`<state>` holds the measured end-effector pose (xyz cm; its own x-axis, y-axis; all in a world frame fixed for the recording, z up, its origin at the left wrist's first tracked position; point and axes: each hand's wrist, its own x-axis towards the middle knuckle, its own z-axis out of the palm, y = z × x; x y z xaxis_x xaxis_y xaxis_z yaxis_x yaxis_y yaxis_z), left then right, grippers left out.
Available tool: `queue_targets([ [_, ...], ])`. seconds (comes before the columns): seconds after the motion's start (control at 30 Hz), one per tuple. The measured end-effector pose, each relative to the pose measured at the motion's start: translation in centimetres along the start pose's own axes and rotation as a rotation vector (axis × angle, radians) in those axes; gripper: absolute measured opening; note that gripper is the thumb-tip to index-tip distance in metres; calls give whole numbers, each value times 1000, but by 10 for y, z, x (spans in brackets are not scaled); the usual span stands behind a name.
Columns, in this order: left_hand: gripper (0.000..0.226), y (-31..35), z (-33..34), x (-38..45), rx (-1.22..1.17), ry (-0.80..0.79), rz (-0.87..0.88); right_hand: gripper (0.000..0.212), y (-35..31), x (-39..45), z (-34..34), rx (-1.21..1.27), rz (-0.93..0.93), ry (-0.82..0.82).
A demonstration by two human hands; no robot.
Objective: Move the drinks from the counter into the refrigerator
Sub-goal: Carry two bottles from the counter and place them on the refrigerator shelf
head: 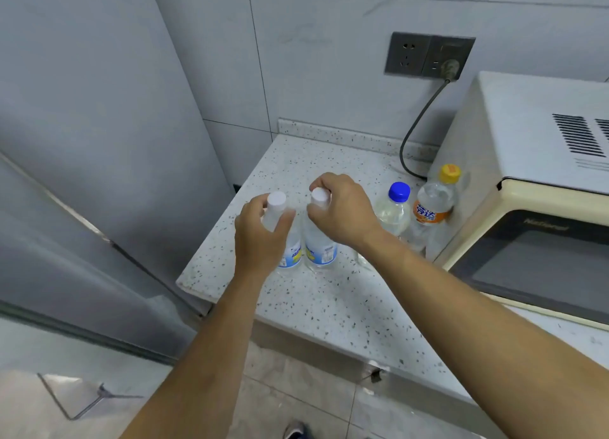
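Note:
Several drink bottles stand on the speckled counter [329, 307]. My left hand [260, 237] grips the neck of a clear white-capped bottle [291, 251] with a blue and yellow label. My right hand [342, 211] grips the neck of a second white-capped bottle [321, 247] just beside it. Both bottles appear to stand upright on the counter. To the right stand a blue-capped clear bottle [395, 208] and a yellow-capped bottle [435, 201] with an orange label. The grey refrigerator [92, 142] fills the left side, its doors closed.
A cream microwave [527, 208] sits on the counter at the right, close against the yellow-capped bottle. Its cord [415, 129] runs up to a wall socket [428, 55]. Tiled floor and a shoe tip [293, 430] show below the counter edge.

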<state>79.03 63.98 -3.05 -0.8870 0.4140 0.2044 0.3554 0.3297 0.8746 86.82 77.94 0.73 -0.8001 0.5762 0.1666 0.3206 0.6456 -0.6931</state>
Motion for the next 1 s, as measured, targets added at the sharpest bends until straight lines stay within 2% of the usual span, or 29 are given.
queue_targets([
  [0.07, 44, -14, 4, -8, -119, -42, -112, 38, 9, -14, 12, 55, -18, 122],
  [0.13, 52, -32, 9, -16, -193, -88, -161, 50, 22, -29, 24, 178, 49, 181],
  [0.27, 60, -66, 20, -26, -250, -166, -250, 62, 51, -50, 49, 399, 281, 90],
  [0.33, 63, -79, 22, -27, -228, -185, -280, 65, 60, -54, 58, 433, 290, 52],
  [0.5, 82, -91, 22, -20, -205, -264, -198, 65, 65, -49, 67, 508, 346, 25],
  [0.6, 71, -88, 24, -15, -188, -315, -219, 62, 64, -52, 69, 523, 365, 46],
  [0.73, 51, -87, 20, -23, -187, -268, -229, 60, 59, -70, 65, 582, 373, 125],
  [0.83, 48, -90, 12, -39, -208, -255, -250, 59, 58, -93, 59, 642, 374, 133],
  [1.0, 47, -95, -7, -82, -468, -298, -387, 48, 66, -136, 48, 801, 390, 50],
])
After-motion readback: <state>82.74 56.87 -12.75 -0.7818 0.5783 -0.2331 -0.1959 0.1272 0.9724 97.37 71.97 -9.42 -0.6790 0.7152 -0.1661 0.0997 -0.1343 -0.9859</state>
